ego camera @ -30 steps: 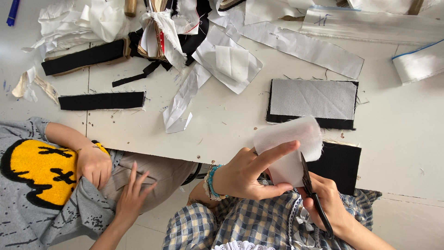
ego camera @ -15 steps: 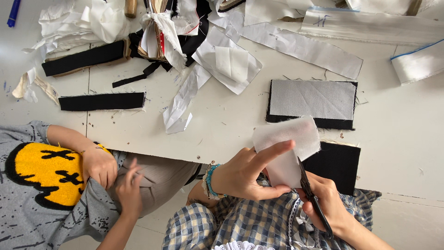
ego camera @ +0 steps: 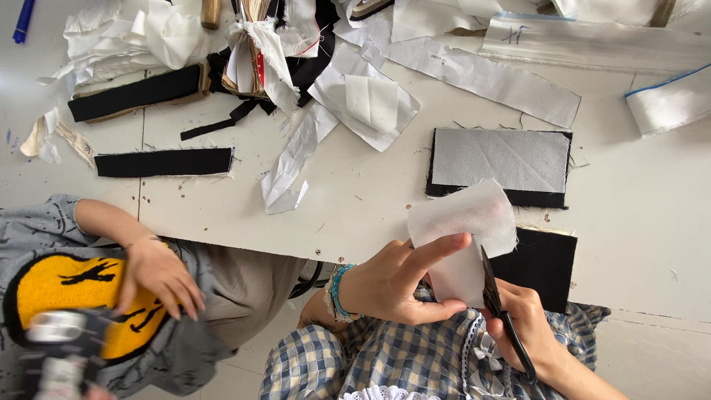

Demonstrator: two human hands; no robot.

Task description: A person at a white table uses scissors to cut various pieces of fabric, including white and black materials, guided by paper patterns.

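The left hand pinches a white fabric piece held above the bench's near edge. The right hand grips black scissors, long axis running nearly upright, blades pointing away into the fabric's lower edge.

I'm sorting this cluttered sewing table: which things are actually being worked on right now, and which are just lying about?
In use:
- white fabric piece, held by the left hand
- black scissors, in the right hand, blades at the fabric

Lying about:
- grey-faced black panel
- black panel under the fabric
- black strip
- heap of white scraps
- blue pen
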